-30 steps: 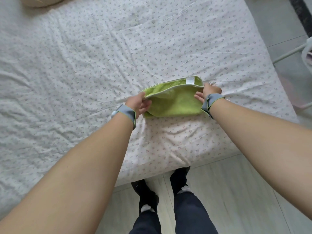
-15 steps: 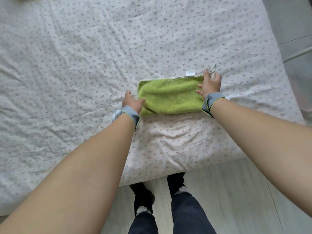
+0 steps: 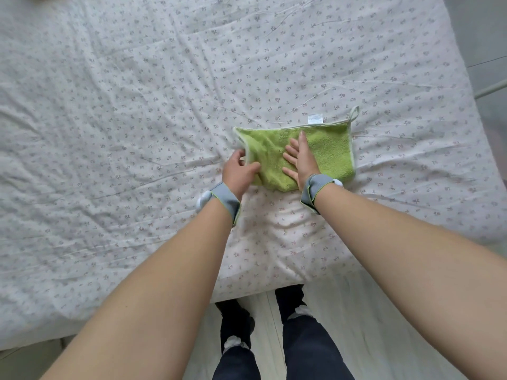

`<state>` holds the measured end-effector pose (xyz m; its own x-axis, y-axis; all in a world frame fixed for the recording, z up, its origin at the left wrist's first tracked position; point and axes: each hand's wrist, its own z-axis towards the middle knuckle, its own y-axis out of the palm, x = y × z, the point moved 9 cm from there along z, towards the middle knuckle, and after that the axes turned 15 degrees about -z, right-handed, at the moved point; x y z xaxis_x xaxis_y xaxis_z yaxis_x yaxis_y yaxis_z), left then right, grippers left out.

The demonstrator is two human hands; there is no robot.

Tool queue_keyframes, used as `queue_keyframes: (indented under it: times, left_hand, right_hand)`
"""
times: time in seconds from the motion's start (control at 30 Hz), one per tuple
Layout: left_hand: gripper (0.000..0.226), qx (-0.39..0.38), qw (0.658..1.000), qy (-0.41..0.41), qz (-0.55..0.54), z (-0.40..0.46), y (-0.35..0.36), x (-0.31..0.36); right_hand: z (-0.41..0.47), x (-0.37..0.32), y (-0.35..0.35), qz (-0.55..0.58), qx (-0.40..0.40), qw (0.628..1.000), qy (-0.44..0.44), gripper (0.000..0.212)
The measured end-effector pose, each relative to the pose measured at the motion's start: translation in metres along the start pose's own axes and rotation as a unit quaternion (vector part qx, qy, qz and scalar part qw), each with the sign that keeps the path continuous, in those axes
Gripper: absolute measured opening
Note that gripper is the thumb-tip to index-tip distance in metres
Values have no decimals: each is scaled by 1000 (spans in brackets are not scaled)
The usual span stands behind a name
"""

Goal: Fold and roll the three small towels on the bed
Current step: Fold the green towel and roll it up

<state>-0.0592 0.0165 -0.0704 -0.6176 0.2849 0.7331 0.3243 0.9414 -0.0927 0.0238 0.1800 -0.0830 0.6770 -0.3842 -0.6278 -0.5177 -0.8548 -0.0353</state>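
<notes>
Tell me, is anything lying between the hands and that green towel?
Nothing visible is. The right hand lies flat on the towel, and the left hand grips its left edge, lifting it slightly. Only the bedsheet surrounds the towel.

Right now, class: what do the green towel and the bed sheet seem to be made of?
Green towel: looks like terry or microfibre, with a fuzzy matte pile and pale stitched edging. Bed sheet: likely thin woven cotton, matte, creasing finely, with a small floral print.
</notes>
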Motion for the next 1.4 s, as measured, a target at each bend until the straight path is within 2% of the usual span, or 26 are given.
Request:
queue_keyframes:
  times: [0.1, 0.27, 0.37, 0.47, 0.6, 0.63, 0.7, 0.73, 0.77, 0.9, 0.97, 1.07, 1.13, 1.23, 1.4]
  left_hand:
    - [71, -65, 997, 33, -6, -20, 45, 17]
    - [72, -117, 992, 53, 5, -46, 120, 23]
    - [70, -138, 987, 75, 33, -55, 166, 25]
    - [71, -159, 976, 113, 100, -64, 206, 30]
    - [74, -198, 960, 99, 168, -69, 235, 19]
    - [72, -212, 956, 92, 179, -71, 238, 15]
    - [63, -228, 952, 93, 179, -71, 239, 9]
    - [56, -221, 955, 100, 171, -70, 233, 8]
    - [49, -200, 961, 108, 158, -67, 223, 7]
    - [33, -36, 980, 131, 143, -48, 163, 2]
    - [38, 14, 983, 105, 150, -38, 139, -6]
    - [65, 13, 988, 4, 155, -28, 124, -26]
    - [71, -2, 990, -50, 129, -27, 122, -36]
    - [53, -4, 991, -63, 115, -22, 117, -37]
    - [39, 16, 994, -35, 107, -21, 96, -25]
  right_hand:
    - [1, 4, -10, 19, -19, 999, 20, 73]
    - [0, 4, -39, 80, -46, 995, 45, 72]
    - [-2, 4, -77, 121, -19, 990, 68, 63]
    - [2, 9, -121, 136, 13, 989, 63, 65]
    - [6, 12, -163, 77, 61, 993, 70, 60]
    - [10, 12, -173, 23, 87, 994, 57, 53]
    - [19, 8, -188, -62, 134, 989, 4, 24]
    - [23, 7, -192, -95, 149, 984, -13, 14]
    - [24, 5, -195, -127, 165, 978, -19, 13]
    - [30, -11, -201, -217, 197, 955, -41, 26]
    - [31, -14, -202, -238, 219, 946, -38, 28]
    - [26, -10, -201, -233, 244, 941, -16, 35]
    - [22, -6, -194, -257, 229, 939, 0, 45]
    - [16, 9, -183, -284, 204, 937, 24, 52]
    - [3, 25, -177, -272, 259, 927, 9, 34]
